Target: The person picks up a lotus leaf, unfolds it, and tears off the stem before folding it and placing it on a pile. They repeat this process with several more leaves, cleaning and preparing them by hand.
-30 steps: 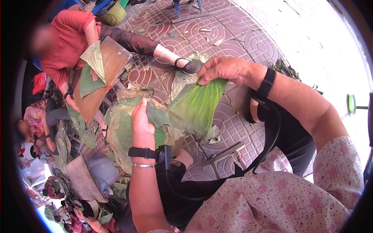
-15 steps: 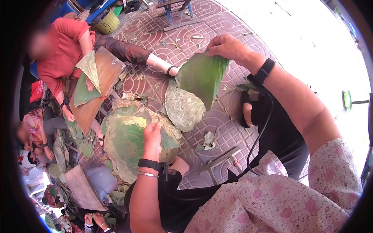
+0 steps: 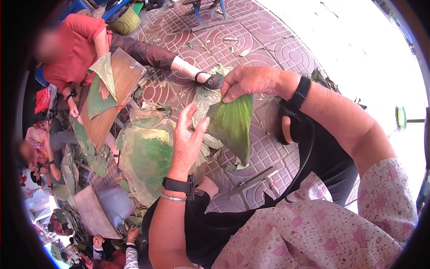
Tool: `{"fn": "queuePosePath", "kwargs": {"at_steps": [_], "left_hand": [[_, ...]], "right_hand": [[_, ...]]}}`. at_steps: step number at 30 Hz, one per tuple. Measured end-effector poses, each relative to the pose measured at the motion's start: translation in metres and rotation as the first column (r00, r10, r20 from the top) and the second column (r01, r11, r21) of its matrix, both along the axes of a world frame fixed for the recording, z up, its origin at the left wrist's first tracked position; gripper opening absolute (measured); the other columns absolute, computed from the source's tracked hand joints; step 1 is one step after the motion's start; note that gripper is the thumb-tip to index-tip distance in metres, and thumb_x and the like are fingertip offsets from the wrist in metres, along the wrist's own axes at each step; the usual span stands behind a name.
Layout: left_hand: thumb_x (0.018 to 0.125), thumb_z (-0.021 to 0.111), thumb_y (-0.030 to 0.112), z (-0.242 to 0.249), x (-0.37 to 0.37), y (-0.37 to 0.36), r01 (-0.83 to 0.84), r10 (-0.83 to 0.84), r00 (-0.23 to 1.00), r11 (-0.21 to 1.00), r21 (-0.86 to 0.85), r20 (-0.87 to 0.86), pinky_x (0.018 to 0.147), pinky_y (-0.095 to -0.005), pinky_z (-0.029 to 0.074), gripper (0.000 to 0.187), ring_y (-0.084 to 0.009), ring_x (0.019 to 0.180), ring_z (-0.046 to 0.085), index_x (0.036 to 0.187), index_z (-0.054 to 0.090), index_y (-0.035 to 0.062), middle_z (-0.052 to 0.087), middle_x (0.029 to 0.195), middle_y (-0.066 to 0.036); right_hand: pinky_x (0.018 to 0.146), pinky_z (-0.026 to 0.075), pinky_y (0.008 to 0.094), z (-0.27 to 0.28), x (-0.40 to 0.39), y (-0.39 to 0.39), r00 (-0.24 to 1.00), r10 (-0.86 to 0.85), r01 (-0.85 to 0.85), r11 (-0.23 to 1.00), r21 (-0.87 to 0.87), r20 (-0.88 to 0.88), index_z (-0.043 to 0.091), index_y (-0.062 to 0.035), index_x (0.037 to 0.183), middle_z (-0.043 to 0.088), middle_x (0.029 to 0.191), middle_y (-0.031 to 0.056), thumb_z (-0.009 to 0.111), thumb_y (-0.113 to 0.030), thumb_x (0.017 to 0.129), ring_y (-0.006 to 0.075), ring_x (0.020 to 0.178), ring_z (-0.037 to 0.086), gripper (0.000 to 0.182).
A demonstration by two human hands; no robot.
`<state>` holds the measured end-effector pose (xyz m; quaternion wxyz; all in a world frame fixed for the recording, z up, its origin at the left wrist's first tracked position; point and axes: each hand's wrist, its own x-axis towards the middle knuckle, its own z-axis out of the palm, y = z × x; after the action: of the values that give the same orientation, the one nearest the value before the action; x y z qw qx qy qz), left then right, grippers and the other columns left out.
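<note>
Pinched between thumb and fingers, your right hand [image 3: 253, 81] grips the top edge of a folded green leaf [image 3: 233, 125], which hangs down from that grip and narrows to a point above the paved ground; your left hand [image 3: 187, 139] is raised just beside the leaf with its fingers [image 3: 197, 130] spread and loose, holding nothing, the fingertips close to the leaf's left edge, though whether they touch it cannot be told. Both your wrists carry black straps, and a thin bangle sits below the left one. Under and to the left of your left hand lies a pile of large leaves [image 3: 145, 161], green and yellowing, spread flat on the ground, with a paler, dried leaf [image 3: 204, 103] showing behind the hanging one. Your lap, in dark cloth with a floral sleeve above it, fills the lower right. Across the pile sits another person in a red top [image 3: 76, 45], who rests a wooden board [image 3: 116, 94] on the lap with two leaves laid on it, one hand pressing them. That person's foot, in a dark sandal [image 3: 210, 80], reaches out on the patterned red paving [image 3: 268, 40] just left of your right hand. Leaf scraps lie scattered over the tiles nearby
</note>
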<state>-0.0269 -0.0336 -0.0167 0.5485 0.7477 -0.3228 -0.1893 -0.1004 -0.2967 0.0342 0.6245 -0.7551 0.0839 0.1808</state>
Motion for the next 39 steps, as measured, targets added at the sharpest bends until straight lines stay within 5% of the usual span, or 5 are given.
{"fn": "queuePosePath", "kwargs": {"at_steps": [4,13,19,26,39], "left_hand": [[0.097,0.067,0.016,0.02,-0.003,-0.001,0.096,-0.083,0.915,0.995,0.014,-0.395,0.083,-0.0215,0.045,0.023,-0.0033,0.088,0.055,0.115,0.066,0.0012,0.065,0.097,0.002],[0.102,0.063,0.019,0.01,-0.001,0.007,-0.113,0.07,0.887,0.991,-0.068,-0.456,0.071,-0.0181,0.041,0.019,-0.0009,0.079,0.048,0.099,0.068,0.0017,0.058,0.086,0.008],[0.103,0.06,0.018,0.012,-0.003,0.008,-0.075,0.077,0.989,0.997,0.017,-0.125,0.062,-0.0203,0.038,0.019,-0.0009,0.072,0.042,0.096,0.064,0.001,0.051,0.079,0.007],[0.094,0.064,0.01,0.013,-0.037,-0.007,0.086,-0.116,0.892,0.992,0.088,0.438,0.071,-0.0429,0.055,0.009,-0.0365,0.085,0.069,0.102,0.065,0.0058,0.07,0.1,-0.015],[0.087,0.074,0.013,0.033,0.005,0.001,-0.242,0.178,0.783,0.97,0.028,0.596,0.09,-0.0365,0.05,0.046,-0.0267,0.11,0.06,0.127,0.056,0.0002,0.063,0.118,-0.014]], "right_hand": [[0.079,0.048,0.0282,0.002,0.003,0.019,0.996,0.088,-0.088,0.996,0.002,-0.012,0.073,-0.0033,0.104,0.071,0.09,0.0019,0.078,-0.016,0.082,0.0122,0.087,0.063,0.026],[0.081,0.049,0.0276,-0.006,0.005,0.013,0.999,0.045,-0.046,0.998,0.05,0.015,0.072,-0.0014,0.103,0.071,0.09,0.0038,0.076,-0.014,0.084,0.0131,0.086,0.064,0.024],[0.077,0.054,0.0323,-0.01,0.004,0.017,0.97,0.163,-0.025,0.81,-0.586,0.183,0.072,-0.0006,0.103,0.07,0.086,0.006,0.077,-0.024,0.086,0.0156,0.084,0.067,0.029],[0.084,0.055,0.0327,-0.031,0.0,0.042,0.956,-0.243,0.272,0.945,0.184,-0.164,0.065,0.0004,0.123,0.07,0.101,0.0094,0.074,-0.029,0.091,0.0163,0.099,0.065,0.045],[0.08,0.049,0.0279,-0.028,0.005,0.017,0.998,-0.062,0.067,0.98,0.186,-0.032,0.069,-0.004,0.104,0.068,0.092,0.0003,0.068,-0.007,0.085,0.0104,0.085,0.062,0.02]]}}
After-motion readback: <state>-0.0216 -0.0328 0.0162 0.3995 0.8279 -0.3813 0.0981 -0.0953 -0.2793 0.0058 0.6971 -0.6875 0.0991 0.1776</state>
